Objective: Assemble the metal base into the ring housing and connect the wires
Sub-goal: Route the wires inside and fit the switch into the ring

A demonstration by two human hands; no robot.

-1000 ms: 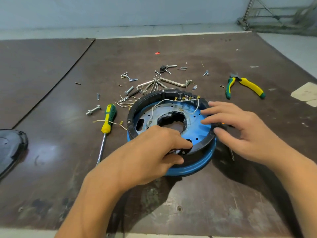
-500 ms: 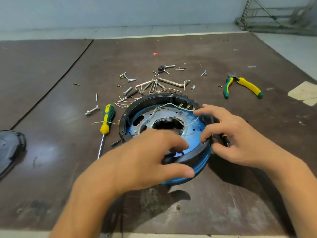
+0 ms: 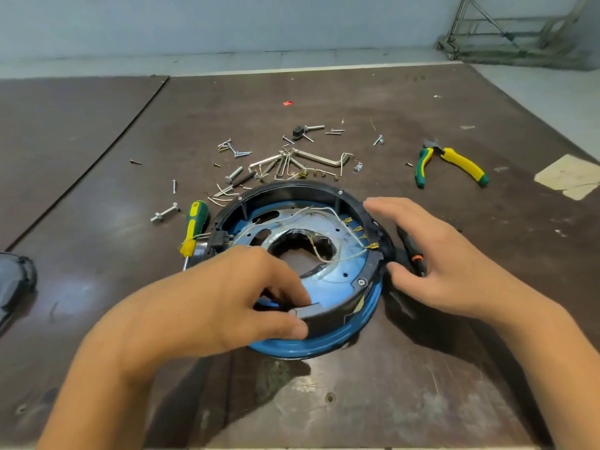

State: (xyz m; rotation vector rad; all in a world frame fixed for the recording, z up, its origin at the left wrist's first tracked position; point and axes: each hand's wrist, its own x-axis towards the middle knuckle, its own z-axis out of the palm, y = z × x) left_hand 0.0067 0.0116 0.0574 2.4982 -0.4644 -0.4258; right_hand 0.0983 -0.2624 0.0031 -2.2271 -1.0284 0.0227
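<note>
The ring housing [image 3: 292, 189], a black ring on a blue lower rim, lies on the table in the middle of the head view. Inside it sits the metal base [image 3: 337, 274], a silvery-blue plate with a large central hole. White wires [image 3: 324, 211] with gold terminals run across the plate to the ring's right wall. My left hand [image 3: 224, 300] grips the near rim, thumb outside and fingers inside. My right hand [image 3: 444, 254] hovers at the right side with its fingers straight; its thumb touches the ring's outer wall.
A yellow-green screwdriver [image 3: 195, 222] lies just left of the ring. Loose screws, bolts and hex keys [image 3: 292, 160] are scattered behind it. Pliers [image 3: 454, 162] lie at the back right. A black tool with an orange band [image 3: 415, 254] lies under my right hand. A dark cover [image 3: 14, 277] sits at the left edge.
The ring has turned clockwise, so the gold terminals went from the far side to the right. My right fingers have come off the rim and straightened. My left hand keeps its grip.
</note>
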